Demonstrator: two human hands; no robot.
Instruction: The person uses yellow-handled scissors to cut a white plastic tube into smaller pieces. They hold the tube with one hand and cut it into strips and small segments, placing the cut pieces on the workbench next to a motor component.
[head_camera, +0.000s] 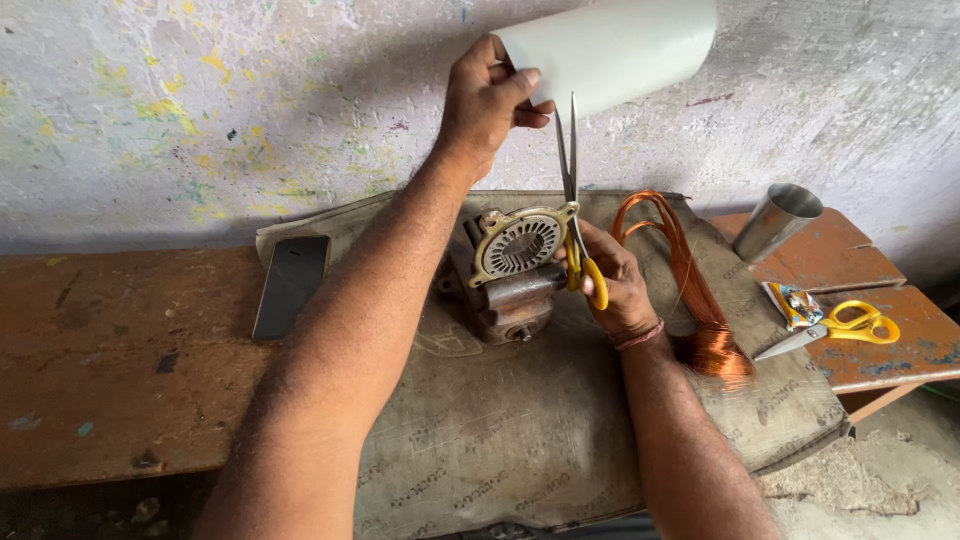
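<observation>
Two hands, one white sheet, one pair of scissors.
Left hand (483, 100) fingers pinch curled white sheet (612, 48); right hand (615, 280) grips yellow-handled scissors (573, 190), blades upright, parted, just below sheet's edge.

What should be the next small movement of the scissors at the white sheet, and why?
Probably close the blades and feed them further up. The right hand holds the yellow-handled scissors with blades slightly apart at the lower edge of the curled white sheet, which the left hand pinches beside them, so the cut looks barely begun.
</observation>
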